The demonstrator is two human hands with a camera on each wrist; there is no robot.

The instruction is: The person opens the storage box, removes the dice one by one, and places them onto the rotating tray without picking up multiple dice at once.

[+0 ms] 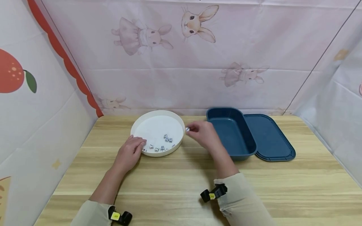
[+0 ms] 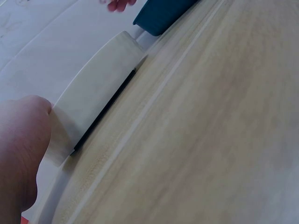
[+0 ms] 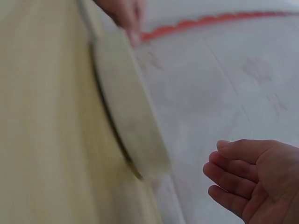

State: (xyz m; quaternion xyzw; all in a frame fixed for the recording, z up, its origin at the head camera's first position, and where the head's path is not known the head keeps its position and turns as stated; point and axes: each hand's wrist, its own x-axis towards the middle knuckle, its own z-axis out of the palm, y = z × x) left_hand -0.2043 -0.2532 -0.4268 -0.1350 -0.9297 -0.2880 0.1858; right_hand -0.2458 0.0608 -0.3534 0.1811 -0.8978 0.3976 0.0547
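A round white tray (image 1: 150, 124) with a raised rim stands on the table, several white dice (image 1: 167, 139) with dark pips lying in its front half. My left hand (image 1: 132, 152) grips the tray's left front rim, fingers over the edge; in the left wrist view its thumb side shows against the tray wall (image 2: 96, 91). Just outside the right rim, my right hand (image 1: 204, 133) pinches a small white die (image 1: 187, 129) with a dark mark. Seen from the right wrist, the thumb lies over the curled fingers (image 3: 231, 179) and the die is hidden.
A deep dark blue bin (image 1: 230, 135) stands right of the tray, partly behind my right hand and forearm. Its flat blue lid (image 1: 268, 138) lies against the bin's right side. Fabric walls with rabbit prints (image 1: 198, 23) close off the back and sides of the wooden table (image 1: 169, 188).
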